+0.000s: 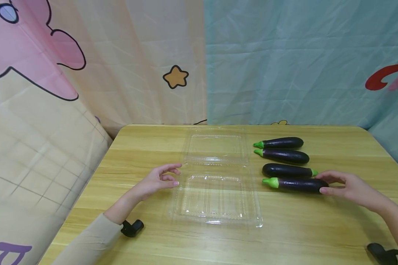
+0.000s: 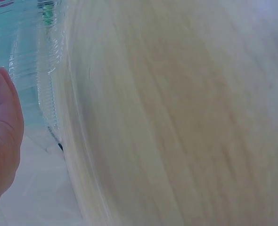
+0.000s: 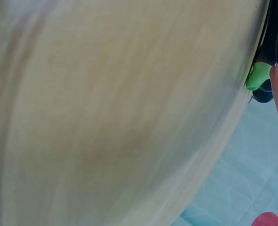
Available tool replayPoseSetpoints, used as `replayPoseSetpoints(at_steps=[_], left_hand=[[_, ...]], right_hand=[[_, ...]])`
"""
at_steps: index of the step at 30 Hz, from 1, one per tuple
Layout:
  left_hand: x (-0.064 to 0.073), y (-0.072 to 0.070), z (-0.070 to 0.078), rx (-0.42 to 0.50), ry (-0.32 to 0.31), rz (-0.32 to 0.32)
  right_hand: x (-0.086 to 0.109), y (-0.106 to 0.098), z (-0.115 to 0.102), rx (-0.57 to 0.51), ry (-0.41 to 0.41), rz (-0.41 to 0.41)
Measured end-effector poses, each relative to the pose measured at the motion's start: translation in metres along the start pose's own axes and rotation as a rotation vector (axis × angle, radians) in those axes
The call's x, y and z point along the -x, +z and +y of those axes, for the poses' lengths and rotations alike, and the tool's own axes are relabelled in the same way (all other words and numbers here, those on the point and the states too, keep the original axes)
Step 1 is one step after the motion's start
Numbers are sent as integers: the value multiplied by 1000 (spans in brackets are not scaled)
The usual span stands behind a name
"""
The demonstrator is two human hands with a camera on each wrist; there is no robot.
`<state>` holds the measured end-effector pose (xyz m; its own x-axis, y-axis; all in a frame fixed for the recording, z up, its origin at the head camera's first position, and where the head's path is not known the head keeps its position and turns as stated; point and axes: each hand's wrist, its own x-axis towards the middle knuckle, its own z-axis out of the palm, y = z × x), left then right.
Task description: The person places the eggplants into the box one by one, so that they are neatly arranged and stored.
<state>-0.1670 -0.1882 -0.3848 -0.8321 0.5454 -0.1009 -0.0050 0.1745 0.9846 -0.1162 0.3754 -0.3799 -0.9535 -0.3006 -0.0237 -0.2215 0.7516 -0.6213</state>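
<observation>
Several dark purple eggplants with green stems lie in a column on the right of the table. At its blunt right end, the nearest eggplant [image 1: 300,185] is pinched between the thumb and fingers of my right hand [image 1: 353,189]. Its green stem points left. Just behind it another eggplant [image 1: 286,170] has its stem toward that hand. An open clear plastic clamshell box [image 1: 215,217] lies flat in the middle, its lid [image 1: 217,147] folded back. My left hand [image 1: 157,180], fingers loosely bent and holding nothing, is at the box's left edge; whether it touches is unclear.
Two more eggplants, one farther back [image 1: 283,142] and one in front of it [image 1: 286,156], lie right of the lid. The wooden table [image 1: 146,147] ends at a printed curtain [image 1: 285,73]. Black wrist devices [image 1: 132,228] sit near both forearms.
</observation>
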Motion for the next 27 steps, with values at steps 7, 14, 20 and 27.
replayPoseSetpoints(at_steps=[7, 14, 20, 27], left_hand=[[0, 0, -1, -1, -1, -2], [-1, 0, -2, 12, -2, 5], [0, 0, -2, 16, -12, 13], [0, 1, 0, 23, -21, 15]], right_hand=[[0, -3, -5, -12, -12, 23], [-2, -7, -13, -78, 62, -18], [-4, -10, -22, -90, 71, 4], [-7, -12, -31, -128, 63, 0]])
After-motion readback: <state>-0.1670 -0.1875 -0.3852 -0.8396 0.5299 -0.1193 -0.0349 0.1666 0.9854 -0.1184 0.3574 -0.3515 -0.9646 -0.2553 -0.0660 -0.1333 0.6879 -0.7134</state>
